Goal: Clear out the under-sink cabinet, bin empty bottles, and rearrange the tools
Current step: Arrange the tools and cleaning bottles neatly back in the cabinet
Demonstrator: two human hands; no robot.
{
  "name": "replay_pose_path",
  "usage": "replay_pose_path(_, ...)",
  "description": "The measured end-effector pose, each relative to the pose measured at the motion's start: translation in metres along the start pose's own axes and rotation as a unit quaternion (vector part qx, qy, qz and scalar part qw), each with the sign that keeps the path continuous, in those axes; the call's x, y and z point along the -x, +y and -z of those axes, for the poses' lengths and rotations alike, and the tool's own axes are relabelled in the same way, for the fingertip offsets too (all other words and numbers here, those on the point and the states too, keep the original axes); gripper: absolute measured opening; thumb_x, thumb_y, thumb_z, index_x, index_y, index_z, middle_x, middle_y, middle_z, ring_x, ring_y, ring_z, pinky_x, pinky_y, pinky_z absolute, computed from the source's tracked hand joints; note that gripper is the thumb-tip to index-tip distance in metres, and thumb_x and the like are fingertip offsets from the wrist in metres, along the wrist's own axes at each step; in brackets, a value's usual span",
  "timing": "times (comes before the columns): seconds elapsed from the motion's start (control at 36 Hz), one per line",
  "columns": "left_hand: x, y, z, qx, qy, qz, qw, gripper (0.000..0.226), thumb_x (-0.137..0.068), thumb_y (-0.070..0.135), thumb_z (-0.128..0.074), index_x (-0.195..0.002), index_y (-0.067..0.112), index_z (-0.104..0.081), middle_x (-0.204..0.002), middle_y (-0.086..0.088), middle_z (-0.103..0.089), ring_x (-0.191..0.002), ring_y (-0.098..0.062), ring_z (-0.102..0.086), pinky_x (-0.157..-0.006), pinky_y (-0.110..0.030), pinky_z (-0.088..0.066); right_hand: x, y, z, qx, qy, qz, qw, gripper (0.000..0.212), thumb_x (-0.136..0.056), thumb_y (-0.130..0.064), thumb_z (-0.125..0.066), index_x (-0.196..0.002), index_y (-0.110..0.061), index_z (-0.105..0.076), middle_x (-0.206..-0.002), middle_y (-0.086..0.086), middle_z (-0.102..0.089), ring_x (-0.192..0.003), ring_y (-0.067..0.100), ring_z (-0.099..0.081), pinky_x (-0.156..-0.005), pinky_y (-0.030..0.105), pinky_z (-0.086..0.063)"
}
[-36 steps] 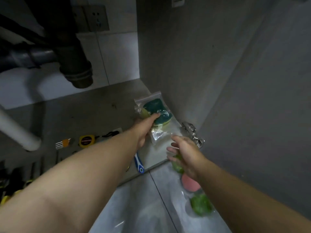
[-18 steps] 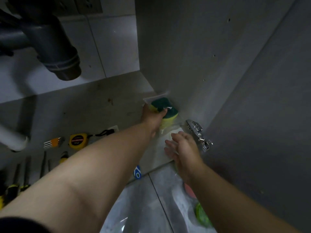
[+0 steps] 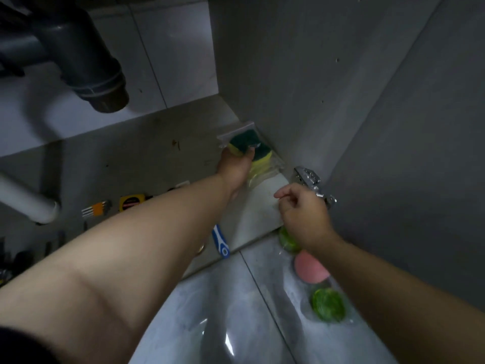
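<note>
Now the left hand (image 3: 234, 166), gripping the bag of sponges (image 3: 258, 151), had pushed it ahead into the far corner of the cabinet (image 3: 157, 158), seemingly its new place, while the right hand (image 3: 301, 214) had withdrawn beside it, fingers curled, round what I could not tell.

Dim, soft-focus, wide-angle edge warp

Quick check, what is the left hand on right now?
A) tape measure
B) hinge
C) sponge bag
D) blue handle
C: the left hand grips the sponge bag beside the cabinet's side wall; the tape measure lies apart from it.
</note>
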State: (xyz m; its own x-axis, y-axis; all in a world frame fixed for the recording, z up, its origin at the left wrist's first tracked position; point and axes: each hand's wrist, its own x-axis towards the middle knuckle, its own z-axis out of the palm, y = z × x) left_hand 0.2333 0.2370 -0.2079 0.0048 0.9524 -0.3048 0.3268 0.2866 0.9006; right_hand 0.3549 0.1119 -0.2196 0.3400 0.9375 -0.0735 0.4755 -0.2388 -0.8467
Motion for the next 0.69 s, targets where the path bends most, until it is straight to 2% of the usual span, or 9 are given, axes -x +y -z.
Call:
replay_pose_path(0.03,0.007,0.001,0.006,-0.045,-0.004,-0.013,0.999,0.057,-0.101,0.042,-0.057,-0.147,0.012,-0.043,-0.143,-0.01,-0.056,-0.129,-0.03,-0.055,-0.106,-0.032,-0.045,0.004,0.003,0.008,0.105,-0.006,0.05,0.993,0.023,-0.086,-0.005,-0.057,-0.097,-0.02,-0.071,-0.093,0.003,-0.064,-0.084,0.019,-0.061,-0.08,0.031,-0.049)
replay_pose_path(0.08,0.024,0.002,0.017,-0.114,-0.033,-0.036,0.992,0.054,-0.102,0.039,-0.055,-0.146,0.01,-0.044,-0.144,-0.013,-0.054,-0.129,-0.032,-0.054,-0.106,-0.034,-0.045,0.01,0.01,0.025,0.27,-0.036,0.12,0.955,0.029,-0.084,-0.009,-0.059,-0.109,-0.018,-0.071,-0.11,0.007,-0.06,-0.105,0.025,-0.055,-0.092,0.032,-0.045)
replay_pose_path(0.14,0.045,0.001,0.03,-0.156,-0.094,-0.056,0.982,0.045,-0.104,0.032,-0.053,-0.141,0.008,-0.052,-0.137,-0.011,-0.058,-0.125,-0.029,-0.056,-0.102,-0.031,-0.047,0.015,0.017,0.038,0.362,-0.09,0.117,0.92,0.043,-0.085,-0.011,-0.058,-0.127,-0.018,-0.063,-0.127,0.01,-0.052,-0.12,0.032,-0.047,-0.101,0.039,-0.045)
replay_pose_path(0.22,0.077,-0.002,0.05,-0.187,-0.21,-0.07,0.957,0.03,-0.104,0.025,-0.055,-0.126,0.007,-0.066,-0.118,-0.004,-0.066,-0.109,-0.016,-0.058,-0.074,-0.013,-0.045,0.02,0.021,0.045,0.446,-0.16,0.094,0.875,0.054,-0.088,-0.014,-0.054,-0.14,-0.024,-0.048,-0.138,0.007,-0.042,-0.131,0.03,-0.041,-0.1,0.043,-0.048)
replay_pose_path(0.28,0.096,-0.003,0.063,-0.206,-0.262,-0.072,0.94,0.027,-0.102,0.028,-0.06,-0.121,0.013,-0.07,-0.119,0.002,-0.069,-0.109,-0.01,-0.061,-0.073,-0.003,-0.041,0.022,0.022,0.043,0.477,-0.18,0.084,0.856,0.053,-0.089,-0.011,-0.053,-0.139,-0.024,-0.045,-0.137,0.006,-0.042,-0.131,0.029,-0.043,-0.095,0.044,-0.051)
replay_pose_path(0.36,0.115,-0.007,0.079,-0.234,-0.302,-0.075,0.921,0.026,-0.099,0.032,-0.065,-0.118,0.016,-0.071,-0.116,0.005,-0.072,-0.108,-0.007,-0.065,-0.078,-0.001,-0.043,0.022,0.024,0.037,0.491,-0.155,0.078,0.854,0.047,-0.086,-0.002,-0.053,-0.13,-0.019,-0.051,-0.128,0.008,-0.048,-0.119,0.033,-0.055,-0.086,0.043,-0.054)
replay_pose_path(0.44,0.122,-0.019,0.085,-0.238,-0.307,-0.079,0.918,0.028,-0.098,0.029,-0.067,-0.121,0.014,-0.069,-0.118,0.0,-0.071,-0.111,-0.012,-0.066,-0.094,-0.017,-0.05,0.019,0.022,0.032,0.471,-0.111,0.065,0.873,0.037,-0.084,0.0,-0.055,-0.117,-0.015,-0.059,-0.119,0.011,-0.053,-0.102,0.04,-0.064,-0.082,0.045,-0.055)
replay_pose_path(0.56,0.124,-0.035,0.081,-0.201,-0.289,-0.061,0.934,0.031,-0.096,0.024,-0.069,-0.124,0.013,-0.067,-0.119,-0.007,-0.069,-0.112,-0.021,-0.067,-0.104,-0.034,-0.051,0.02,0.017,0.034,0.452,-0.104,0.069,0.883,0.032,-0.084,-0.001,-0.055,-0.106,-0.019,-0.069,-0.113,0.012,-0.06,-0.099,0.041,-0.064,-0.081,0.041,-0.054)
replay_pose_path(0.69,0.12,-0.057,0.058,-0.124,-0.248,-0.056,0.959,0.039,-0.088,0.017,-0.078,-0.124,0.017,-0.062,-0.123,-0.011,-0.063,-0.108,-0.024,-0.066,-0.1,-0.033,-0.053,0.033,0.001,0.052,0.445,-0.098,0.132,0.88,0.027,-0.086,-0.005,-0.058,-0.106,-0.02,-0.069,-0.112,0.009,-0.059,-0.095,0.041,-0.064,-0.079,0.042,-0.054)
